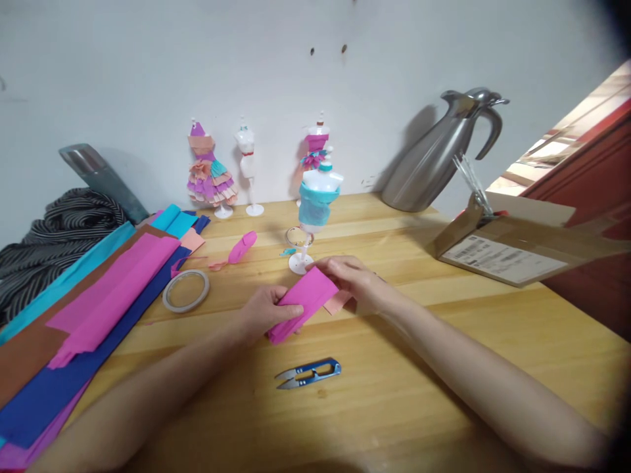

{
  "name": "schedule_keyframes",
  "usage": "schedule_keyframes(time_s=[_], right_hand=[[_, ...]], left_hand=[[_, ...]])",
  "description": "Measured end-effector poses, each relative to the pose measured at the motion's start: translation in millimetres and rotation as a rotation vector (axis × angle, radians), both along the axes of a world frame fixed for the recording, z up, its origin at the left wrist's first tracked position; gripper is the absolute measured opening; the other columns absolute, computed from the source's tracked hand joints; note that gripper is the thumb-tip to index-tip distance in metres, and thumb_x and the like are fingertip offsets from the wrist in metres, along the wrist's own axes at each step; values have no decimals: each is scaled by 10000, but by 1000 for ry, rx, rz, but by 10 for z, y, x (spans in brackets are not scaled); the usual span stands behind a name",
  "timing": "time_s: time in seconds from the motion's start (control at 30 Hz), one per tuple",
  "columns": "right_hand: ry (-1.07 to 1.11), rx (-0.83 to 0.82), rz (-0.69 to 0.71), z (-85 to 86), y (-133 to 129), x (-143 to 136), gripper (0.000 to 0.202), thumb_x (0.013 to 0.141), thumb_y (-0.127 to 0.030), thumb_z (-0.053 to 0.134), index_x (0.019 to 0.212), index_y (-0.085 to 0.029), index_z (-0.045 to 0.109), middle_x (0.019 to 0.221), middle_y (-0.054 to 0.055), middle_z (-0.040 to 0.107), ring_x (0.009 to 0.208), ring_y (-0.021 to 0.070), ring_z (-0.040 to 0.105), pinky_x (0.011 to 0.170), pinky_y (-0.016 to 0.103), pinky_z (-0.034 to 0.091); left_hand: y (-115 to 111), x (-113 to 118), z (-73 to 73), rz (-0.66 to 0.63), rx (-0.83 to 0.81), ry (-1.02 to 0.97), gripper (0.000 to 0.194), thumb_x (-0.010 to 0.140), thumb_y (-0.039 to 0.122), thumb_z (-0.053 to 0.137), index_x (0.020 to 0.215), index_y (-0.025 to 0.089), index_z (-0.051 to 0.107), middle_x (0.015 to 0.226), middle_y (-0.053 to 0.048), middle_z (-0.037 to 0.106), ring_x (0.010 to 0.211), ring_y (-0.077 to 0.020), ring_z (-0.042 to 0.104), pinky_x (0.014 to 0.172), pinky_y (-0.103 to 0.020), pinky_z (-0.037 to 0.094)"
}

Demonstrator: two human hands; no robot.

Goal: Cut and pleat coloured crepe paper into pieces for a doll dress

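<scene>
A folded piece of magenta paper is pinched between the thumb and fingers of my left hand. My right hand is at the paper's upper right end, its fingers bent and partly behind it; what they hold, if anything, is hidden. A peach piece of paper lies just below my right hand. Right behind the hands stands a small white mannequin wrapped in turquoise paper. Blue thread snips lie on the wooden table in front of the hands.
Rolls of coloured crepe paper and a tape roll lie at the left. Along the wall stand a dressed mannequin, a bare one and another. A metal jug and cardboard box occupy the right.
</scene>
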State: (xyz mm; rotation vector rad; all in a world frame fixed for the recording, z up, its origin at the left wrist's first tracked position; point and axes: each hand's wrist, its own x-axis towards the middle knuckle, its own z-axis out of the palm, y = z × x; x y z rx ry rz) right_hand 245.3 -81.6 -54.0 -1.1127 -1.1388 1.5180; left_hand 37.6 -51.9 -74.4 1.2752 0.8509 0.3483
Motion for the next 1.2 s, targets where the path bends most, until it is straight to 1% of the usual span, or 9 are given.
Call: schedule_keyframes(time_s=[0.17, 0.33, 0.4, 0.5, 0.57, 0.63, 0.83, 1.0, 1.2], right_hand=[[-261, -3, -25, 5, -8, -65, 362, 676, -488, 732, 695, -147, 611, 525, -24, 569, 403, 87, 506, 359, 201, 396], [-409, 34, -31, -71, 46, -25, 350, 710, -492, 674, 700, -149, 605, 544, 1, 595, 416, 123, 543, 363, 230, 411], [-478, 96, -40, -110, 71, -4, 324, 732, -469, 654, 687, -151, 612, 554, 4, 599, 448, 130, 551, 396, 237, 413], [-544, 273, -189, -150, 134, 68, 267, 773, -416, 609, 805, -156, 657, 682, 21, 655, 580, 149, 589, 525, 263, 458], [-605, 347, -286, -167, 187, 148, 237, 784, -366, 586, 861, -156, 664, 724, 33, 667, 629, 159, 591, 584, 281, 459], [-711, 361, -304, -182, 232, 227, 198, 791, -313, 561, 844, -154, 665, 702, 41, 660, 624, 169, 582, 591, 294, 445], [-1085, 475, -106, -209, 233, 224, 165, 838, -196, 533, 854, -179, 696, 809, 62, 661, 712, 180, 598, 659, 294, 434], [-1328, 532, -1, -231, 170, 74, 204, 856, -200, 559, 1015, -146, 676, 948, 114, 618, 854, 217, 593, 742, 313, 443], [-1359, 503, 14, -294, 162, 27, 226, 794, -213, 638, 1010, -147, 642, 942, 105, 585, 875, 231, 563, 762, 324, 434]], left_hand=[[-19, 37, 18, -6, 71, 86, 371, 599, 451, 763, 672, 116, 621, 544, -12, 628, 472, -133, 585, 437, -206, 370], [-84, 10, 29, -109, -285, 105, 545, 500, 501, 822, 803, 97, 618, 702, -83, 706, 530, -185, 658, 521, -281, 495], [-113, 1, 22, -92, -346, 113, 556, 485, 504, 829, 791, 89, 621, 685, -86, 703, 511, -171, 647, 523, -288, 502], [-83, -23, 3, -49, -368, 97, 532, 485, 499, 830, 740, 79, 627, 658, -79, 691, 487, -143, 619, 505, -274, 499], [0, -56, 0, -10, -354, 75, 500, 509, 475, 831, 744, 80, 633, 662, -67, 689, 491, -126, 610, 507, -258, 498], [119, -105, 17, 34, -321, 68, 476, 524, 441, 837, 783, 92, 642, 672, -54, 694, 506, -119, 615, 520, -245, 502], [489, -321, 210, -66, -153, 142, 396, 553, 389, 840, 702, 71, 656, 626, -87, 693, 492, -137, 621, 511, -246, 507], [678, -488, 328, -106, -10, 117, 327, 660, 391, 779, 662, 82, 672, 641, -80, 698, 522, -125, 634, 504, -207, 496], [703, -523, 345, -126, 26, 124, 306, 657, 374, 783, 688, 89, 678, 660, -74, 703, 532, -129, 644, 512, -203, 497]])
